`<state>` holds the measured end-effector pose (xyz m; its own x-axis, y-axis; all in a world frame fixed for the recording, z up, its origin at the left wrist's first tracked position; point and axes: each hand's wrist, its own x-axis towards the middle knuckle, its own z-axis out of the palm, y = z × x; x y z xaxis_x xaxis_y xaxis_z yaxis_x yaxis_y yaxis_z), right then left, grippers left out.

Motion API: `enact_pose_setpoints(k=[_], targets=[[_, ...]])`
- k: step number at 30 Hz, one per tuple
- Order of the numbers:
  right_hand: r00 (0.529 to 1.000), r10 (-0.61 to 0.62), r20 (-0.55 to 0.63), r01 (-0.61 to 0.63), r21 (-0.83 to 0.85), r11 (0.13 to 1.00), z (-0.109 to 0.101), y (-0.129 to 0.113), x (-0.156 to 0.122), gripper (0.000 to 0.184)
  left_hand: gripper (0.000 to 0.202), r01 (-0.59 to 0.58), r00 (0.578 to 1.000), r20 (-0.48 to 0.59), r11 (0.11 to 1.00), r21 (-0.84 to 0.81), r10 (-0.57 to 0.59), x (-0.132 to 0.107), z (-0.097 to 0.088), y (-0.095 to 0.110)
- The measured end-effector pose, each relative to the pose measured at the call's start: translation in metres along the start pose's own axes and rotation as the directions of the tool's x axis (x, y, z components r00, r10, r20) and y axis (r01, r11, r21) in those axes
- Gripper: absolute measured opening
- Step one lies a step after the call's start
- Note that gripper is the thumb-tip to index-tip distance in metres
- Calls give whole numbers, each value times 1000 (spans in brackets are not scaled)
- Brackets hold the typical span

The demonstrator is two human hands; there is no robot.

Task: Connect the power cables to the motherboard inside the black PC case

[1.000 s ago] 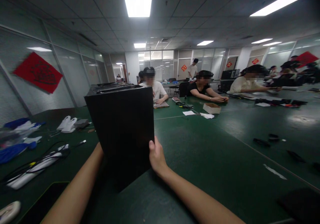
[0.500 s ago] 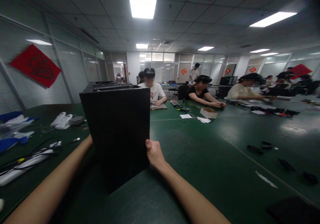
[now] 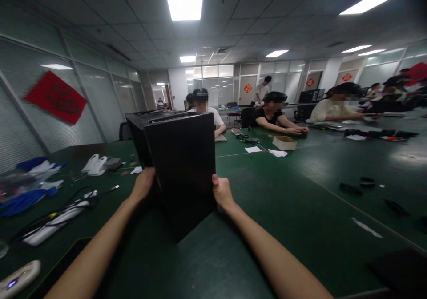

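Note:
A tall black computer case (image 3: 187, 170) stands upright in front of me over the green table, one corner turned my way. My left hand (image 3: 145, 184) grips its left side low down, fingers hidden behind the edge. My right hand (image 3: 223, 191) holds the right edge, with the thumb up along it and the other fingers out of sight behind. Slots and a raised frame show on the case's top (image 3: 170, 116). Whether its base touches the table is too dark to tell.
On the left lie a white power strip (image 3: 60, 219) with black cable, blue and clear plastic bags (image 3: 30, 196) and a pale handheld device (image 3: 20, 280). An open box (image 3: 284, 143) and papers (image 3: 253, 149) lie farther off. Several people sit across the green table (image 3: 267, 201).
The case has turned, so more of its left side shows, and it appears farther right and slightly smaller. My left hand, hidden before, has come into sight on that side.

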<state>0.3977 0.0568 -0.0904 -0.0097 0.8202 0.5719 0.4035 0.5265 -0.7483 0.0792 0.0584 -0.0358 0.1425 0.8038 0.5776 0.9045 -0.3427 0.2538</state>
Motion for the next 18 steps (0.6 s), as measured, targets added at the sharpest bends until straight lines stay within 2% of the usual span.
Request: enact_pose_setpoints(k=[3, 6, 9, 12, 15, 18], targets=[[997, 41, -71, -41, -11, 999, -10, 14, 9, 79, 51, -64, 997, 30, 997, -41, 65, -9, 2, 6], [989, 66, -135, -69, -12, 998, -17, 27, 17, 78, 45, -168, 979, 113, 986, -22, 169, -15, 3, 16], [983, 82, -164, -86, -17, 996, -21, 37, 23, 77, 55, -215, 961, 181, 976, 17, 209, -17, 2, 25], [979, 95, -180, -101, -26, 994, -26, 45, 28, 77, 64, -204, 968, 160, 978, 50, 194, -18, 5, 37], [975, 121, -184, -128, -25, 992, -33, 51, 34, 79, 56, -130, 988, 96, 990, 59, 124, -20, 12, 54], [957, 173, -232, -186, -37, 982, -43, 58, 42, 81, 53, -105, 994, 49, 993, 57, 102, -23, 24, 76]])
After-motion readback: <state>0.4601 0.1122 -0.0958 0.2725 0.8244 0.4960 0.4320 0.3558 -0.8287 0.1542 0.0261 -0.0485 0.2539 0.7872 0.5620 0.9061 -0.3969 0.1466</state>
